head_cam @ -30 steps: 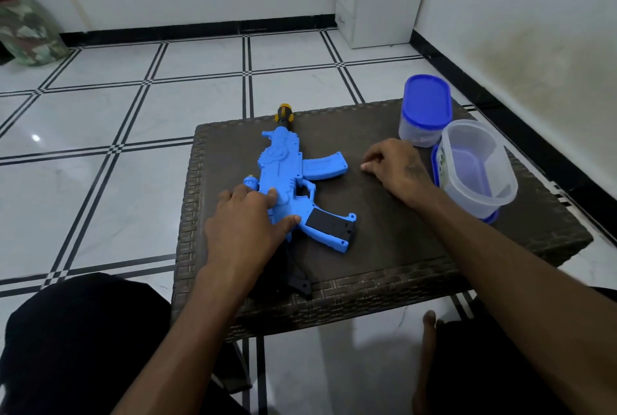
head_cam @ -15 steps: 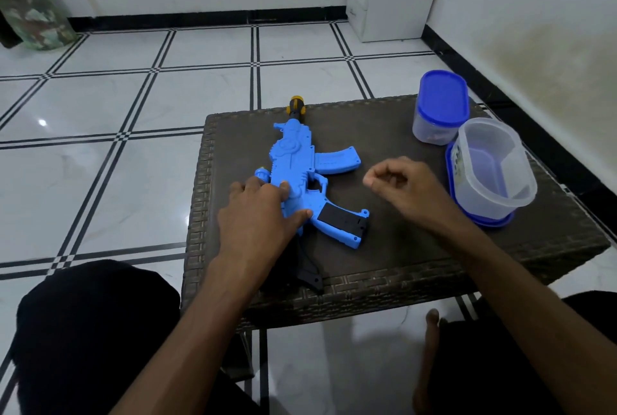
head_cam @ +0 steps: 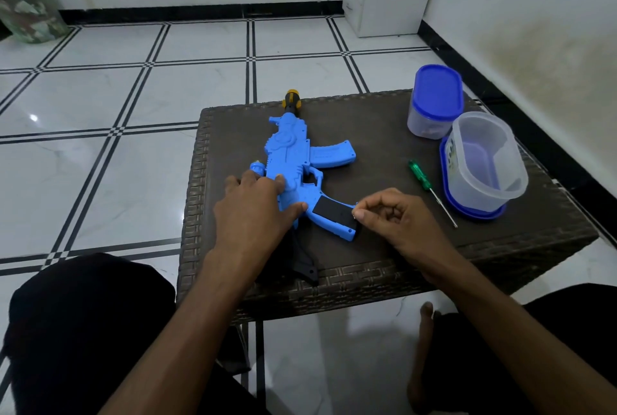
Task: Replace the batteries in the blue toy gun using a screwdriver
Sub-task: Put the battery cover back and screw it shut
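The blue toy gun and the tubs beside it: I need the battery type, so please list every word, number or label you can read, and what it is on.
No text can be read.
Open clear container: a label with dark marks on its left wall, too small and blurred to read.
Blue toy gun: raised moulded patterns only; no legible letters or numbers.
Black grip cover: no marking visible.
Green screwdriver: no marking visible.

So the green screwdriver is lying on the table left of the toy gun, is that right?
Not quite. The head view shows the screwdriver lying on the table right of the toy gun, between it and the open container.
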A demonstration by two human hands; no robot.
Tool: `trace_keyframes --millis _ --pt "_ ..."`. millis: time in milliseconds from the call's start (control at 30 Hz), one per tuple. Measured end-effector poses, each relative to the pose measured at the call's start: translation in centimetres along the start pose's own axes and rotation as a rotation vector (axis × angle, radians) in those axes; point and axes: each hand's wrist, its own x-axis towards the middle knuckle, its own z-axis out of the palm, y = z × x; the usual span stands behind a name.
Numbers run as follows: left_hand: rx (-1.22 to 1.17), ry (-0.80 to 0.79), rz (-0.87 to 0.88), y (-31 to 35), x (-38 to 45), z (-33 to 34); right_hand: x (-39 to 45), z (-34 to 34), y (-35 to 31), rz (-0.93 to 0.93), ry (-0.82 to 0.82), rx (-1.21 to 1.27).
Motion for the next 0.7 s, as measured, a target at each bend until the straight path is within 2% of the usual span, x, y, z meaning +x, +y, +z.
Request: trace_keyframes --millis 500,700 --pt "0.004 -0.012 -0.009 0.06 -0.09 -0.07 -0.04 0.02 0.24 -0.009 -0.039 -0.066" --pt "0.003 -0.016 -0.010 0.15 -0.15 -0.16 -0.15 -0.16 -0.05 0.043 -0.051 -0.023"
